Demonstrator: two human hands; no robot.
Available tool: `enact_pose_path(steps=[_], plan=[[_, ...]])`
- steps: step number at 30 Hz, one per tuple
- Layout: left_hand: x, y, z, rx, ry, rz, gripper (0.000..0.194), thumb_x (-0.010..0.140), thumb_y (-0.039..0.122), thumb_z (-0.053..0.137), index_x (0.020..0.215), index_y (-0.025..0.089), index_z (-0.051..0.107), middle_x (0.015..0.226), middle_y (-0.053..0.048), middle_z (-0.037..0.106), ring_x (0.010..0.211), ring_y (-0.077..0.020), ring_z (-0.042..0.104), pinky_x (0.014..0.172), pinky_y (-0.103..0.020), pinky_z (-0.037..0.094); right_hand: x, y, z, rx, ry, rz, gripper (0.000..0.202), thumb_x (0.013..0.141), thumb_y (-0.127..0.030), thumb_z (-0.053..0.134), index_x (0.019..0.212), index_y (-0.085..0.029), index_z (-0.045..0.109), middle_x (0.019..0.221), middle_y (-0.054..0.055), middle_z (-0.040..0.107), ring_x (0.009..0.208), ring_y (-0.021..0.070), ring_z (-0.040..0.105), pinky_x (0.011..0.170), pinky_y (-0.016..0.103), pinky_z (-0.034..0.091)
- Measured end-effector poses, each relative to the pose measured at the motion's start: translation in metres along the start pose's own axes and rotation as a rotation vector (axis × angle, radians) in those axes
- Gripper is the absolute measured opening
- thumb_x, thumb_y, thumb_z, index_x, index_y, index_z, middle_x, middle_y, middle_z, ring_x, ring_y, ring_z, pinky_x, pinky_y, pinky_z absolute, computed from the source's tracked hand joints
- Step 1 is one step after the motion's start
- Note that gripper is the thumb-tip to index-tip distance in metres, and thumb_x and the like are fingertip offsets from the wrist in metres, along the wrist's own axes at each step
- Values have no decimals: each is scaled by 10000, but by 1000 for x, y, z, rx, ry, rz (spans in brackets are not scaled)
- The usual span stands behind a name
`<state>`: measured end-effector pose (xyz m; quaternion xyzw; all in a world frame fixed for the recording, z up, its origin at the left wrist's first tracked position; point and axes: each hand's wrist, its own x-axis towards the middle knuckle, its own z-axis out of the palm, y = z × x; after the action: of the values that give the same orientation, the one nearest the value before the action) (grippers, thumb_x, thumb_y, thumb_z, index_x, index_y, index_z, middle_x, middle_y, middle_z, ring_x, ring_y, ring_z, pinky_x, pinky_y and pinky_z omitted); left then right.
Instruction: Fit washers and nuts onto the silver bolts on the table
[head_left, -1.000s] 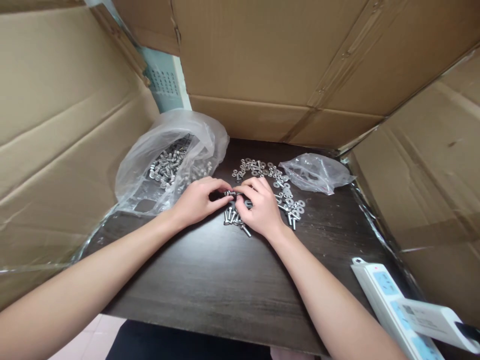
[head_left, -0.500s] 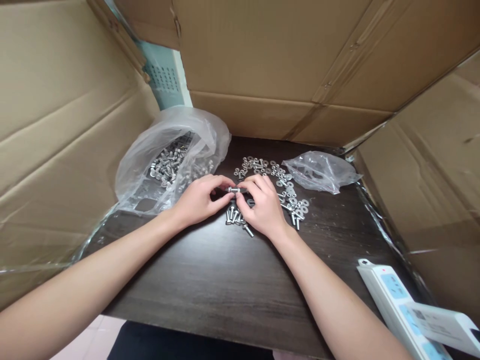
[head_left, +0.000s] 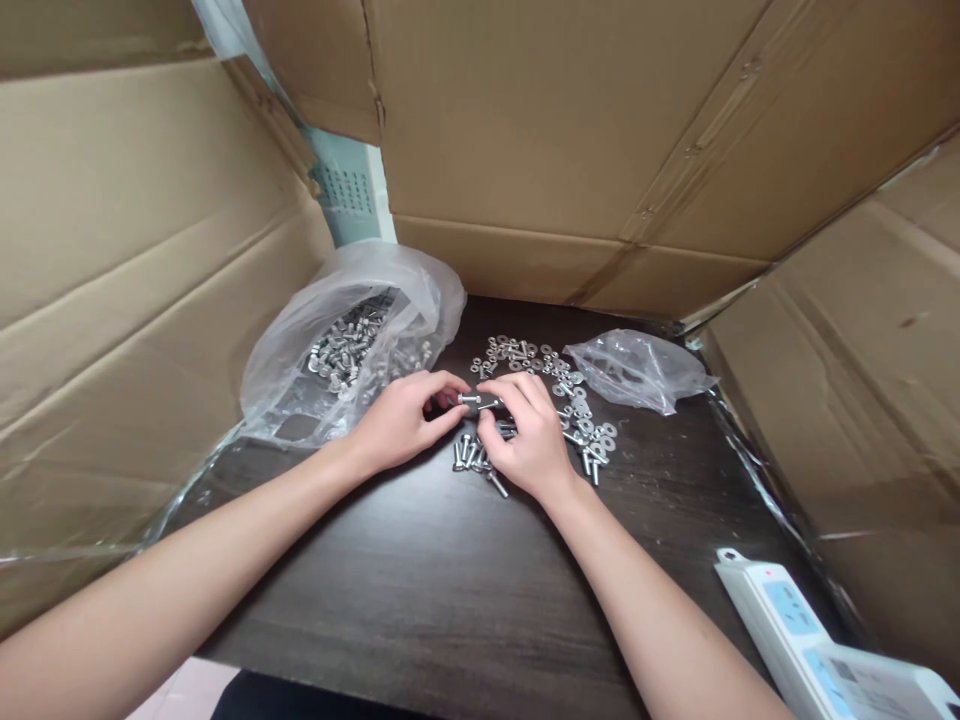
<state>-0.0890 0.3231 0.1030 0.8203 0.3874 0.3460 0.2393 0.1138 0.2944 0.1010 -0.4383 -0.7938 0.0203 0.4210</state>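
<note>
My left hand (head_left: 411,418) pinches a silver bolt (head_left: 470,399) between thumb and fingertips, its shank pointing to the right. My right hand (head_left: 529,430) is closed just beside it, thumb and fingers around a small shiny metal piece (head_left: 489,405) whose kind I cannot make out. A narrow gap parts the two hands. Below the fingertips lie several loose bolts (head_left: 471,452) on the dark table. Behind and to the right of my right hand, washers (head_left: 581,408) and nuts (head_left: 562,367) are scattered, mixed with more bolts.
An open clear plastic bag (head_left: 262,375) with many bolts stands at the left. Another crumpled plastic bag (head_left: 637,370) lies at the right back. Cardboard walls (head_left: 525,130) surround the dark table (head_left: 420,590). A white power strip (head_left: 772,610) sits at the right front.
My hands have drawn slightly apart; the bolt now stays in the left fingers, with a separate metal piece at the right fingertips. The whole view has shifted slightly.
</note>
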Motion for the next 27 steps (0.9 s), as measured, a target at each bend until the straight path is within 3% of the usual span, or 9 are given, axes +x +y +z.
enact_pose_path(steps=[3,15,21,27], plan=[[0,0,0,1,-6,7,189,932,298,680,1092,199,694,902,-12,727,810,-159,669,767,-286,535,0,1,1,-4,2,5,268,890,-122,556,1119,-164,687,1024,105,668,951,258,608,863,426,528],[2,-1,1,16,-11,13,148,921,298,689,1033,201,694,858,-2,705,778,-157,646,728,-276,510,1,1,1,73,42,-29,185,909,-95,534,936,-192,689,911,70,634,879,223,613,801,390,529],[1,-1,0,3,-13,8,145,915,304,691,1009,194,685,857,-5,704,770,-156,640,720,-275,504,0,3,3,28,31,-1,240,904,-102,539,1054,-174,710,976,93,644,920,234,623,829,400,544],[1,-1,1,11,-17,16,140,912,302,688,1005,198,682,854,-2,700,770,-155,638,724,-274,506,0,3,2,23,-11,12,219,908,-115,540,1019,-200,709,962,80,641,920,233,627,831,402,550]])
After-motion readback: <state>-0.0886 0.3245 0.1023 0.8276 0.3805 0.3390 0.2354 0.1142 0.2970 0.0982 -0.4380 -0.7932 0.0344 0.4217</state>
